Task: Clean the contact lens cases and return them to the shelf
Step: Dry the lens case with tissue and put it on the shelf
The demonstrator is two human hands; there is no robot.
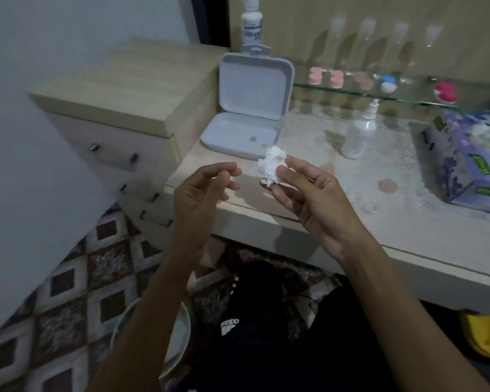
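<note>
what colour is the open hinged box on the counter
Pale lavender-grey, plain, seen in the head view: the open hinged box.

A pale counter ran from the centre toward three o'clock, with a light wood drawer cabinet at ten o'clock. A plain white wall filled eleven o'clock. Diamond-patterned flooring covered seven o'clock. The light was dim and even.

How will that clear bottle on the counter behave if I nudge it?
The bottle stands upright and is tall and narrow, so a nudge near the top would probably tip it. It looks mostly empty, so likely light. Once down, its round body could roll.
</note>
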